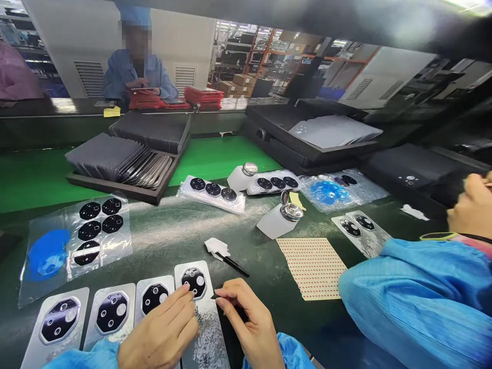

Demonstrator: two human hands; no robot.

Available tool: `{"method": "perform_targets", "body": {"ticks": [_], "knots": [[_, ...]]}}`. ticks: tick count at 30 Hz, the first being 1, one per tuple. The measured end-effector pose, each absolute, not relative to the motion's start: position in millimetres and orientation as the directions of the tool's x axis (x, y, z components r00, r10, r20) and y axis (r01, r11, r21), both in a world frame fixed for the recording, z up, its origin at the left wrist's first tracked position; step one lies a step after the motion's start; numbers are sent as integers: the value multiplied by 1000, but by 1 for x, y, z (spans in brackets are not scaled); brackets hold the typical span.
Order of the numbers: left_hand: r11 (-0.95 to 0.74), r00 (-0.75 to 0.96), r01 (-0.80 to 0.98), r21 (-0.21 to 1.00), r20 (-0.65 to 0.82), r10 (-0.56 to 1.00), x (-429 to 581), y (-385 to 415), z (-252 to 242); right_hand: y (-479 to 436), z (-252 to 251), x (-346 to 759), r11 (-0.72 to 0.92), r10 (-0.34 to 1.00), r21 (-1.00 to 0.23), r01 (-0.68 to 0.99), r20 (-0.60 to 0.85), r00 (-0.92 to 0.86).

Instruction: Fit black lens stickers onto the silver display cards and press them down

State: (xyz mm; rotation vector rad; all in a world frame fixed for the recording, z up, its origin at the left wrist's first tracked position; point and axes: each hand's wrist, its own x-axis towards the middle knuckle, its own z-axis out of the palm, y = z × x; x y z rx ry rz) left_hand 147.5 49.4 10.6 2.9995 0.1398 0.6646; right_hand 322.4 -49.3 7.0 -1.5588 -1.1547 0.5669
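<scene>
Four silvery plates lie in a row at the near left, each with a black octagonal camera piece. My left hand (159, 328) rests over the third and fourth plates, its fingertips at the lower left of the black octagon (194, 282) on the rightmost plate (207, 328). Thumb and forefinger of my right hand (251, 323) pinch a thin dark tool (214, 296), its tip at that plate's right edge. Beyond them, a black-handled tool (234, 265) lies against a crumpled white wipe (217, 247). A clear sheet (128, 233) with black octagons lies at the left.
Two white bottles (271, 224) (238, 179), a dotted sticker sheet (313, 269) and bagged parts (211, 195) stand or lie mid-table. Trays (154, 193) (307, 154) of dark panels are behind. A co-worker's blue sleeve (415, 297) is close at right; another person (140, 77) sits opposite.
</scene>
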Motion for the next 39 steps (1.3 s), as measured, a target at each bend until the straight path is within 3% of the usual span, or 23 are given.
{"method": "perform_targets", "body": {"ticks": [15, 18, 22, 26, 34, 39], "knots": [[-998, 909, 70, -12, 413, 59, 148, 49, 9, -44, 11, 326, 82, 899, -907, 414, 247, 362], [-997, 906, 66, -27, 421, 49, 148, 49, 10, -36, 17, 327, 133, 897, -833, 537, 331, 292], [-997, 904, 65, -50, 426, 37, 149, 49, 11, -24, 21, 328, 200, 866, -595, 778, 478, 143], [-995, 889, 79, -65, 455, 41, 151, 50, 14, -18, 18, 326, 280, 796, -410, 868, 605, 28], [-996, 898, 80, -35, 437, 57, 152, 50, 14, -13, 5, 323, 292, 743, -295, 910, 669, -22], [-997, 895, 72, -18, 442, 56, 152, 51, 14, -14, 8, 325, 224, 770, -379, 898, 634, 75]]}}
